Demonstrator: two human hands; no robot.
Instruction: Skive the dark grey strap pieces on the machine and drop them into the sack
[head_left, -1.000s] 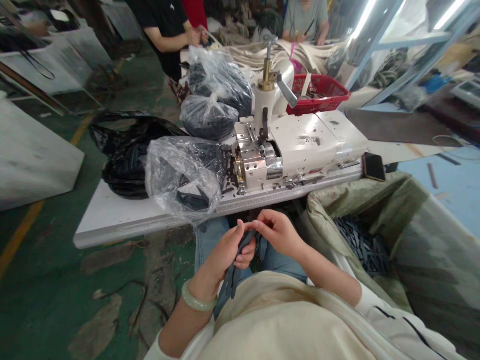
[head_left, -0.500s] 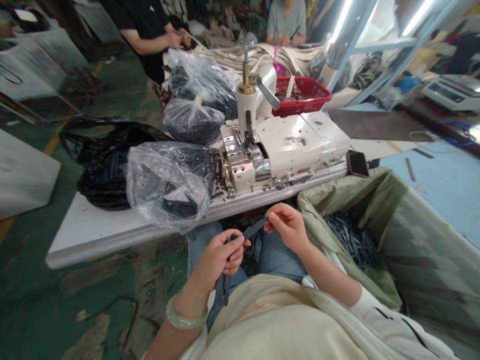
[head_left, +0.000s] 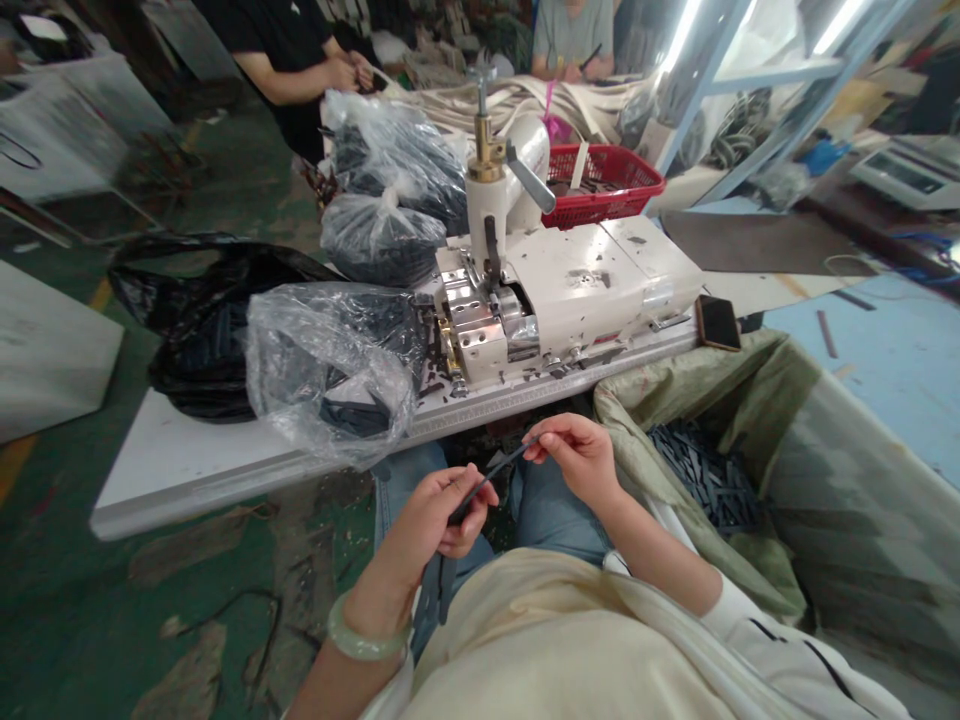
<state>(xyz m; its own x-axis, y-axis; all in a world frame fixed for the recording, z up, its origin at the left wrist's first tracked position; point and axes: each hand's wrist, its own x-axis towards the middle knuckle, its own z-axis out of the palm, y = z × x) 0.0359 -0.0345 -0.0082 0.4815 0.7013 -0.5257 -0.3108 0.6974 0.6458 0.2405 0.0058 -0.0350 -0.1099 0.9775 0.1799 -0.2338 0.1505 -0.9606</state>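
Strip (head_left: 508, 459) btwn hands (head_left: 581, 458), mach. label (head_left: 604, 338) illeg.

- machine (head_left: 600, 280) is pretty much mid-frame, on the table (head_left: 180, 450), basket (head_left: 611, 205) right behind it
- plastic bags (head_left: 330, 350) crowd the table left of the machine, from upper centre down to mid-left
- phone (head_left: 718, 322) is just off the machine's right end
- lower right you've got a big sack (head_left: 847, 470) with a pile of offcuts (head_left: 709, 480) inside
- lower centre, in front of the table: left hand (head_left: 446, 510), right hand (head_left: 577, 460) a bit higher, strip (head_left: 499, 468) running between them
- two co-workers (head_left: 289, 75) behind everything, upper left and top centre
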